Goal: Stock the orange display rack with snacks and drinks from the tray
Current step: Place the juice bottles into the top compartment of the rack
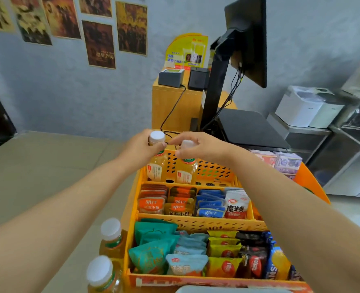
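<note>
A: Item one, top tier of the orange display rack [198, 224]?
B: Two juice bottles stood upright at its left end. Left hand [142, 148] gripped the neck of the left bottle [156, 163]; right hand [198, 145] pinched the neck of the right bottle [186, 169].
A: Lower tiers?
B: Middle tier: fish snack packets [152, 203] at left, blue packets [210, 205], a white konjac packet [237, 205] at right. Front tier: teal pouches [151, 243], yellow packets [223, 256], dark packets [253, 258].
A: Unstocked?
B: Two more bottles [111, 240] stood just beside the rack's front left corner.
</note>
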The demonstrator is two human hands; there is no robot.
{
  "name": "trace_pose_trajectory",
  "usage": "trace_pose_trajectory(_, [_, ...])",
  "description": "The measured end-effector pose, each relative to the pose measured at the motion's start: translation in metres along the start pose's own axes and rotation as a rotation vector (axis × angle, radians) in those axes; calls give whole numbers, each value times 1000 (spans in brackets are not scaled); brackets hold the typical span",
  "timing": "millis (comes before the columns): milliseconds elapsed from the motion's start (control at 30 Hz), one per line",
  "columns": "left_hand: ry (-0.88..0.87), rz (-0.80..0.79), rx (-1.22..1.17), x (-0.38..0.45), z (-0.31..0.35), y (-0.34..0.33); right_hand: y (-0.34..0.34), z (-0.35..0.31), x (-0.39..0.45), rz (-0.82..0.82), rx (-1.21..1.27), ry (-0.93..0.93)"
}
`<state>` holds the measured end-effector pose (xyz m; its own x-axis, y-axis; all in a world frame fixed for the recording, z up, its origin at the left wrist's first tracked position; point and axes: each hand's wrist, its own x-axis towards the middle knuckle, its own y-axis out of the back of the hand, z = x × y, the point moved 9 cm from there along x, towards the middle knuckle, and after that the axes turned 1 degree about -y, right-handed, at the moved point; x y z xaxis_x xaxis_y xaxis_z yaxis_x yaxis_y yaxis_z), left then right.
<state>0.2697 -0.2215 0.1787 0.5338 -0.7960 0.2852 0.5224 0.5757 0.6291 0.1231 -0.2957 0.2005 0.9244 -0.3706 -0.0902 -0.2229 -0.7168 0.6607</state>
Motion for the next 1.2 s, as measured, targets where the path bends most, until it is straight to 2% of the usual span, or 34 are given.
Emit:
trace_pose_trajectory(100, [14, -55, -25, -2, -2, 0, 13, 13, 0, 136, -99, -50])
trace_pose_trajectory(200, [18, -115, -64, -4, -1, 0, 23, 19, 1, 282, -83, -51])
trace_pose_trajectory(367, [64, -68, -105, -12, -5, 13, 21, 11, 9, 366, -46, -3])
trace_pose_trajectory(567, [140, 28, -166, -34, -25, 39, 5, 0, 11, 419, -176, -2])
trace_pose_trajectory(633, [180, 33, -203, -46, -40, 42, 3, -26, -2, 541, -385, 110])
trace_pose_trajectory(700, [240, 22, -251, -61, -57, 40, -12, -65, -20, 677, -527, 311])
trace_pose_trajectory(733, [265, 14, -260, -68, -64, 39, -25, -82, -25, 675, -558, 384])
trace_pose_trajectory(767, [291, 7, -257, -76, -71, 39, -44, -96, -26, 603, -604, 429])
trace_pose_trajectory(833, [348, -11, -275, -91, -84, 41, -93, -109, -20, 328, -714, 455])
trace_pose_trajectory(900, [383, -33, -334, -105, -96, 45, -146, -108, -17, 32, -767, 442])
trace_pose_trajectory(967, [385, -31, -311, -117, -105, 53, -186, -98, -18, -159, -851, 404])
trace_pose_trajectory(1067, [376, 3, -251, -137, -117, 72, -216, -84, -14, -239, -1021, 376])
trace_pose_trajectory(1200, [363, -43, -247, -162, -120, 86, -214, -80, -5, -167, -939, 327])
